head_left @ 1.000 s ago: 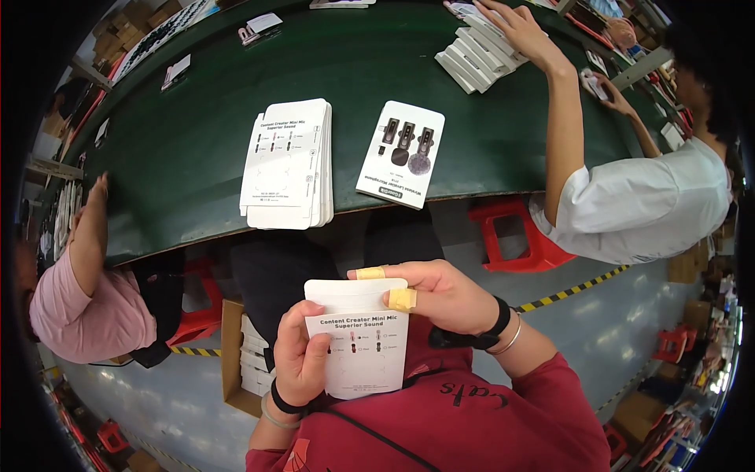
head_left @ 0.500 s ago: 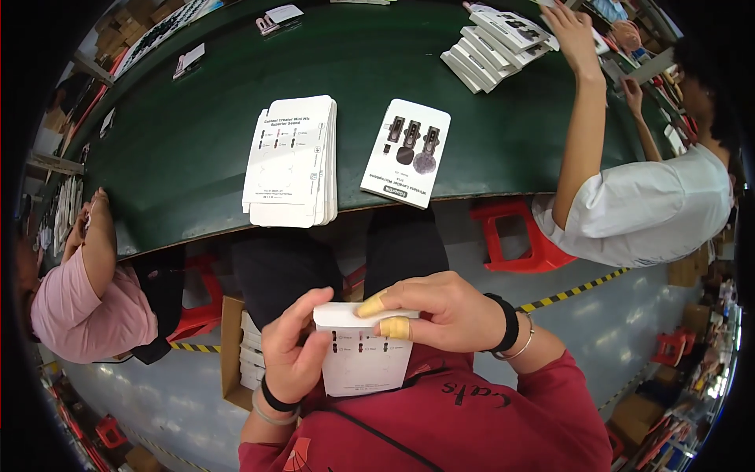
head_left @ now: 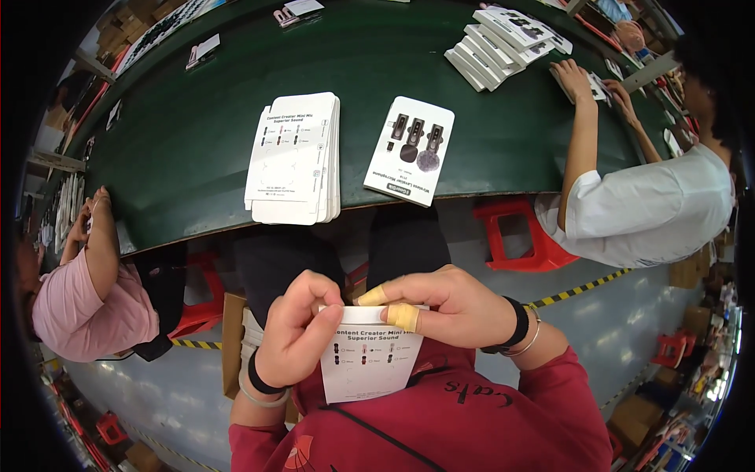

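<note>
Above my lap I hold a thin white printed carton [head_left: 368,370] by its top end, printed face toward me. My left hand [head_left: 299,326] pinches the top left corner between thumb and curled fingers. On the other side, my right hand [head_left: 440,307] grips the top edge, with yellow tape round its thumb and a finger. The carton's narrow top end shows as a white strip between my hands. On the table lie a stack of flat white cartons [head_left: 288,161] and, to its right, a white box with microphone pictures [head_left: 409,149].
The green table's [head_left: 189,149] front edge runs just beyond my knees. Several boxes are piled [head_left: 503,47] at the far right, near a co-worker in a white shirt [head_left: 653,208]. Another co-worker in pink [head_left: 94,307] sits left. An open cardboard box [head_left: 232,346] stands beside me.
My right fingers have drawn back from across the carton's top and its end strip looks narrower. My left fingers have curled onto the corner. The right co-worker's hand has come down from the pile.
</note>
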Motion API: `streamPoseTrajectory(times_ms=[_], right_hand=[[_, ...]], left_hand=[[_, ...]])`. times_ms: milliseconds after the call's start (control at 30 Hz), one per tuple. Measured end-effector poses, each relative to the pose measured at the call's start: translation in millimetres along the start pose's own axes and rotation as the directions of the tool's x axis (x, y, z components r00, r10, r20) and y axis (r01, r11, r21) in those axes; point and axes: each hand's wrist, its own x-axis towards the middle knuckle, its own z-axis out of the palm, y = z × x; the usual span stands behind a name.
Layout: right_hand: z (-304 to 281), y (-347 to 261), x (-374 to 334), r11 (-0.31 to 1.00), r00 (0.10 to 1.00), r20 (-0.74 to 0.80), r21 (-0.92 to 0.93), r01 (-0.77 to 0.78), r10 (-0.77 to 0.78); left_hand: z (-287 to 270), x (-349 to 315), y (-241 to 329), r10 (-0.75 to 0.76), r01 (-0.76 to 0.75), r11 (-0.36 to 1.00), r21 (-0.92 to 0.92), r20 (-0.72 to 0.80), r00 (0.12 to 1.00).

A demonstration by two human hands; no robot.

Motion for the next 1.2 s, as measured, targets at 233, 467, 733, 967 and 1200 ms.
streamPoseTrajectory(times_ms=[233, 467, 733, 967, 1200], right_hand=[[8, 6, -6, 0.976, 0.986, -0.002, 0.137, -0.167, 0.169], [28, 1, -11, 0.665, 0.897, -0.076, -0.699, 0.263, -0.435], [-23, -30, -26, 0.924, 0.993, -0.006, -0.366, 0.109, -0.120], [-62, 33, 17, 0.499, 0.521, -0.434, -0.866, -0.016, -0.735], [-56, 96, 54, 0.391, 0.761, -0.401, -0.896, -0.210, -0.510]], left_hand=[[15, -13, -27, 0.197, -0.209, 0.977, -0.048, -0.177, 0.964], [19, -14, -23, 0.236, -0.251, 0.967, -0.046, -0.209, 0.949], [17, 10, 0, 0.214, -0.259, 0.960, -0.108, -0.314, 0.925], [-41, 66, -14, 0.366, -0.019, 0.794, 0.608, -0.453, 0.813], [-93, 113, -53, 0.342, 0.202, 0.548, 0.812, -0.438, 0.831]])
